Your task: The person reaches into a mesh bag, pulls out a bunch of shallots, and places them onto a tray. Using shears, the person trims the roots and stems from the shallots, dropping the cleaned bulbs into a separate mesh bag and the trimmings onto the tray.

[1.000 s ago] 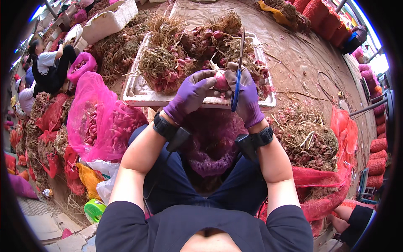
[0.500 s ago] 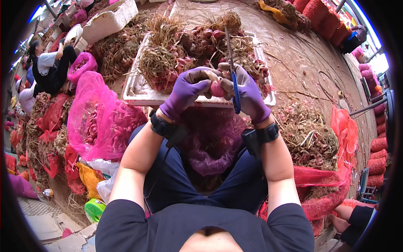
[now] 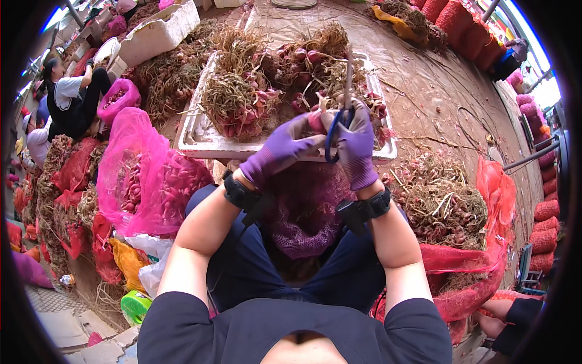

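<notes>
My left hand [image 3: 284, 147], in a purple and grey glove, pinches a small pink shallot [image 3: 316, 122] at its fingertips over the near edge of a white foam tray [image 3: 203, 147]. In my right hand [image 3: 354, 142], gloved alike, is a pair of scissors [image 3: 332, 141] with blue handles, the blades pointing away from me. The right fingertips are beside the shallot; whether they touch it I cannot tell. Bunches of shallots with dry tops [image 3: 239, 106] are heaped in the tray. Below my hands, an open purple mesh bag [image 3: 303, 233] hangs between my knees.
A pink mesh bag of shallots [image 3: 139, 176] stands at my left. To the right lies a pile of dry tops [image 3: 445, 206] beside red netting [image 3: 497, 188]. A person [image 3: 70, 97] sits at the far left. Full red sacks [image 3: 458, 27] line the far right.
Both hands have shifted slightly, the shallot now farther from me. My right hand has turned, and the scissors' blades have swung a little to the right.
</notes>
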Demonstrator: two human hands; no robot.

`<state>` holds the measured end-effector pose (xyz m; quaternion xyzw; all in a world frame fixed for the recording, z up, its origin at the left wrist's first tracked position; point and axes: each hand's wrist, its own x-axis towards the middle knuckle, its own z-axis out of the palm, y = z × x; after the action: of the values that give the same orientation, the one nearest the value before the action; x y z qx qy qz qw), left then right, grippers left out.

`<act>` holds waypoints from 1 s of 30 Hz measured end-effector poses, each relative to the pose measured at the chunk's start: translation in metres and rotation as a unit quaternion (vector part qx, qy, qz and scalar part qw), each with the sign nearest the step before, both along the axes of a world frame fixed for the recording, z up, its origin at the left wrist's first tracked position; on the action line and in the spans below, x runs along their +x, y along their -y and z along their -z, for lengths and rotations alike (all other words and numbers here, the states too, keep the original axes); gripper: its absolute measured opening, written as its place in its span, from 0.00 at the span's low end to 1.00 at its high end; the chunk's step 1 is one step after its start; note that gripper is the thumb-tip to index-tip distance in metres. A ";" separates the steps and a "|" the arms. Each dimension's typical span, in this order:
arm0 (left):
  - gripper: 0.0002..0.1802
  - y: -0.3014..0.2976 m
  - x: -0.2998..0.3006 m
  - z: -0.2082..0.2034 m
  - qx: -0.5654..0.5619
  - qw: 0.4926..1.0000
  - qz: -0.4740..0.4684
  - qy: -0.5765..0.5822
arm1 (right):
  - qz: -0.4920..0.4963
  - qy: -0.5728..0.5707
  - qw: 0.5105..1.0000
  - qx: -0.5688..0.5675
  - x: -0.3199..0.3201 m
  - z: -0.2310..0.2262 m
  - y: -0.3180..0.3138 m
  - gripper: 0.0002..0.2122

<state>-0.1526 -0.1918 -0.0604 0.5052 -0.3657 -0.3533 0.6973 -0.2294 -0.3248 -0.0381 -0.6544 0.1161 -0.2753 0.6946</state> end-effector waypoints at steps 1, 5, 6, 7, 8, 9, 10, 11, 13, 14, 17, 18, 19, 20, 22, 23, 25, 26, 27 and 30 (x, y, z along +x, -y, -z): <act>0.19 0.000 0.001 0.003 -0.015 1.000 -0.014 -0.009 | -0.007 0.009 1.000 0.006 -0.001 0.000 -0.005 0.20; 0.17 -0.007 0.009 -0.003 0.007 1.000 -0.027 -0.012 | -0.051 0.040 0.998 0.007 -0.002 -0.009 -0.007 0.20; 0.17 -0.008 0.011 -0.005 0.008 0.999 -0.028 -0.013 | -0.051 0.038 0.998 0.009 -0.002 -0.009 -0.006 0.20; 0.17 -0.010 0.011 -0.006 0.060 0.998 -0.009 -0.022 | -0.065 0.053 0.996 -0.004 -0.003 -0.010 -0.005 0.20; 0.17 -0.010 0.011 -0.006 0.113 0.993 0.010 -0.030 | -0.080 0.067 0.994 -0.016 -0.003 -0.010 -0.003 0.20; 0.17 -0.008 0.011 -0.003 0.113 0.993 0.011 -0.032 | -0.083 0.042 0.995 -0.028 -0.001 -0.008 0.001 0.19; 0.19 -0.006 0.011 -0.001 0.082 0.996 0.025 -0.024 | -0.083 0.041 0.995 -0.026 -0.001 -0.007 0.002 0.19; 0.20 -0.005 0.011 0.001 0.050 0.998 0.039 -0.016 | -0.072 0.031 0.996 -0.051 -0.001 -0.006 0.003 0.18; 0.22 -0.006 0.008 0.002 0.071 0.997 0.029 0.011 | -0.061 0.020 0.995 -0.075 -0.001 -0.004 0.006 0.17; 0.23 -0.007 0.006 0.000 0.092 0.995 0.019 0.039 | -0.089 0.010 0.996 -0.014 -0.001 -0.003 0.009 0.18; 0.20 -0.011 0.003 -0.018 0.070 0.996 0.027 -0.039 | -0.164 -0.001 0.970 0.180 -0.003 -0.002 0.017 0.22; 0.20 -0.012 0.003 -0.019 0.071 0.996 0.027 -0.038 | -0.164 -0.001 0.970 0.180 -0.003 -0.002 0.017 0.22; 0.22 -0.014 0.004 -0.020 0.072 0.996 0.033 -0.032 | -0.162 -0.015 0.974 0.159 -0.003 -0.002 0.016 0.22; 0.24 -0.014 0.005 -0.020 0.073 0.996 0.039 -0.026 | -0.160 -0.030 0.977 0.138 -0.003 -0.002 0.015 0.23; 0.25 -0.011 0.010 -0.012 0.052 0.998 0.024 -0.001 | -0.162 -0.018 0.983 0.081 0.001 -0.002 0.014 0.24; 0.26 -0.011 0.011 -0.009 0.031 0.999 0.010 0.023 | -0.162 -0.006 0.986 0.025 0.002 -0.001 0.013 0.24; 0.27 -0.015 0.006 -0.016 0.043 0.999 0.028 -0.015 | -0.155 -0.008 0.988 0.007 -0.001 -0.007 0.012 0.24; 0.28 -0.015 0.003 -0.021 0.055 0.996 0.046 -0.051 | -0.153 -0.009 0.988 0.007 -0.003 -0.008 0.013 0.24; 0.28 -0.013 0.003 -0.019 0.055 0.996 0.048 -0.052 | -0.137 -0.005 0.990 0.025 -0.004 -0.008 0.013 0.21; 0.28 -0.013 0.005 -0.011 0.075 0.995 0.031 0.056 | -0.119 -0.006 0.993 0.027 -0.001 -0.005 0.012 0.17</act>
<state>-0.1474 -0.1789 -0.0489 0.5637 -0.3917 -0.3722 0.6248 -0.2308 -0.3372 -0.0336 -0.6463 0.0491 -0.1839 0.7390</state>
